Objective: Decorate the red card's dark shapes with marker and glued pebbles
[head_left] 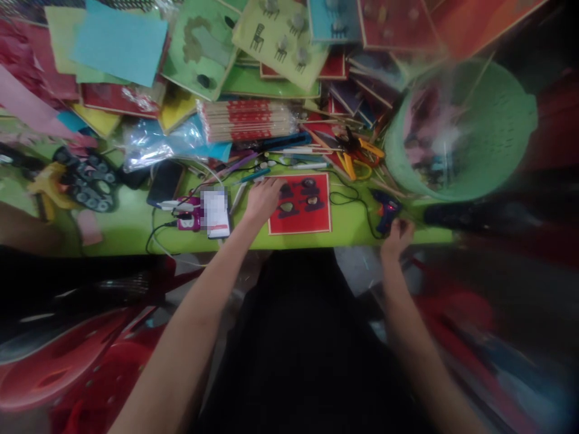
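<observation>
A red card (pixel 301 222) with a pale border lies on the green table in front of me. Dark cutouts with small stone-like pieces are set on it in two rows. My left hand (pixel 266 198) rests over the card's upper left corner, fingers stretched out and touching the cutout there; their tips partly hide it. At the right, a blue hot glue gun (pixel 388 211) with a small red light lies on the table. My right hand (pixel 398 236) is beside its handle with the fingers curled together; what is between them, if anything, is hidden.
A green basket (pixel 506 138) of scraps stands at the right back. Behind the card lie yellow-handled cutters (pixel 357 154), pens and bundled sticks (pixel 248 120). A phone (pixel 216 214) and a purple power strip (pixel 187 220) with cables are at the left. Another person's arm (pixel 27 229) shows far left.
</observation>
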Motion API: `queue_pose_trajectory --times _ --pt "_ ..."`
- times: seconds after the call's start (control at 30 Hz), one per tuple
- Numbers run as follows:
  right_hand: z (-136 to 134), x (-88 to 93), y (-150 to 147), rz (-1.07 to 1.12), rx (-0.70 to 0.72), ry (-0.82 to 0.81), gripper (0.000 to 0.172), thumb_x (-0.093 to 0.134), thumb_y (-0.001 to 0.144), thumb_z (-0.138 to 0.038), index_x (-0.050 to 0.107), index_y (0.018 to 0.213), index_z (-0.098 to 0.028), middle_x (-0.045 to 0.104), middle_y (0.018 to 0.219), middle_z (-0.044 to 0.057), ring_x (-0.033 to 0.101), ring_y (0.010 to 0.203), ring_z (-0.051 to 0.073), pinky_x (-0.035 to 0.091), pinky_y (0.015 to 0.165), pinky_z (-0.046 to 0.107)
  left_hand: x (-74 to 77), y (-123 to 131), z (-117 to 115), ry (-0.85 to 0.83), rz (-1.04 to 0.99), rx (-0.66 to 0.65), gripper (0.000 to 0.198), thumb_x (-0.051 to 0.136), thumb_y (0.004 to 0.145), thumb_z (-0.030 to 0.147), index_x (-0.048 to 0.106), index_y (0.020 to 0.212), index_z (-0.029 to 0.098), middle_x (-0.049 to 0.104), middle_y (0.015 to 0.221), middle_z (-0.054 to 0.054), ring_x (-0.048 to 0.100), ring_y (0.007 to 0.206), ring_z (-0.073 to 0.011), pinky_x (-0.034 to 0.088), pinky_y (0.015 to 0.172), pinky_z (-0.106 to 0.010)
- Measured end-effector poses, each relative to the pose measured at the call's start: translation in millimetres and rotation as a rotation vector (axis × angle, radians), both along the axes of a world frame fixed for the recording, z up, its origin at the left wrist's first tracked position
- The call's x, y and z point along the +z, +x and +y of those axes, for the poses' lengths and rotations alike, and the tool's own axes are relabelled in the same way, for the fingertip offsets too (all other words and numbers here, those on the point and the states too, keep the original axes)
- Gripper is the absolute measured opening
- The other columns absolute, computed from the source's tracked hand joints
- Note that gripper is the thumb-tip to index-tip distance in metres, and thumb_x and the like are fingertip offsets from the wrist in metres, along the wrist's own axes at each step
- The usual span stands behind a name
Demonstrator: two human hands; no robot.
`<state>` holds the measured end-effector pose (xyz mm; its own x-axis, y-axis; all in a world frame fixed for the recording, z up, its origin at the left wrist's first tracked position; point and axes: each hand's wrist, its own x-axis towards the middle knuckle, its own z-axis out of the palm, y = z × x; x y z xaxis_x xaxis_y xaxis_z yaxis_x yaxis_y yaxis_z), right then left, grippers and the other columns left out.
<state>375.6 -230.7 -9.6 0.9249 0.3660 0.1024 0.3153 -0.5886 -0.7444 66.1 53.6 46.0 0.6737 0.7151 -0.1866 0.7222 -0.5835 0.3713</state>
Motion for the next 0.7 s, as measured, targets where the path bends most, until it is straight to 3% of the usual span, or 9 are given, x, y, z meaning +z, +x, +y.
queue_pose_trajectory --times 0.1,0.17,0.23,0.37,0.5,0.7 --pt "8 24.4 -10 -0.103 -0.053 -0.032 0.042 0.05 0.097 -0.063 0.055 0.103 -0.022 0.061 0.097 0.01 0.063 0.089 0.026 0.057 0.084 0.046 -1.4 -9 -8 -0.016 -0.064 0.081 0.039 0.051 0.099 0.015 0.067 0.135 0.02 0.074 0.135 -0.015 0.069 0.122 -0.0334 0.051 0.105 -0.047" --pt "21 43.6 -21 -0.166 -0.009 -0.054 0.038 0.052 0.098 -0.06 0.057 0.103 -0.023 0.061 0.099 0.01 0.063 0.089 0.026 0.057 0.083 0.045 -3.9 -17 -17 -0.002 -0.133 0.162 0.036 0.05 0.102 0.017 0.067 0.134 0.02 0.073 0.136 -0.014 0.068 0.125 -0.0318 0.05 0.107 -0.046" --pt "44 61.7 -35 -0.186 0.136 -0.028 0.035 0.054 0.1 -0.057 0.06 0.105 -0.023 0.063 0.101 0.01 0.064 0.088 0.025 0.057 0.082 0.043 -9.2 -26 -28 0.031 -0.197 0.264 0.032 0.051 0.103 0.02 0.069 0.13 0.021 0.073 0.135 -0.013 0.067 0.126 -0.0298 0.049 0.109 -0.044" --pt "111 84.9 -68 -0.164 0.634 -0.041 0.028 0.056 0.103 -0.047 0.071 0.108 -0.024 0.071 0.103 0.009 0.067 0.1 0.026 0.056 0.091 0.044 -26.8 -38 -49 0.06 -0.257 0.421 0.029 0.053 0.105 0.027 0.07 0.127 0.023 0.074 0.131 -0.012 0.066 0.123 -0.0292 0.05 0.108 -0.044" --pt "175 82.1 -100 -0.175 1.004 -0.126 0.019 0.062 0.101 -0.036 0.076 0.112 -0.028 0.073 0.112 0.006 0.066 0.112 0.028 0.049 0.107 0.051 -42.6 -38 -60 0.023 -0.284 0.487 0.032 0.051 0.105 0.028 0.067 0.133 0.025 0.072 0.136 -0.012 0.064 0.127 -0.0309 0.048 0.109 -0.048" --pt "217 51.0 -129 -0.209 1.157 -0.265 0.021 0.064 0.101 -0.028 0.077 0.117 -0.027 0.071 0.112 0.008 0.062 0.113 0.031 0.048 0.104 0.053 -47.0 -37 -63 -0.011 -0.33 0.503 0.036 0.051 0.103 0.024 0.068 0.135 0.023 0.069 0.14 -0.014 0.061 0.129 -0.0326 0.045 0.11 -0.051"
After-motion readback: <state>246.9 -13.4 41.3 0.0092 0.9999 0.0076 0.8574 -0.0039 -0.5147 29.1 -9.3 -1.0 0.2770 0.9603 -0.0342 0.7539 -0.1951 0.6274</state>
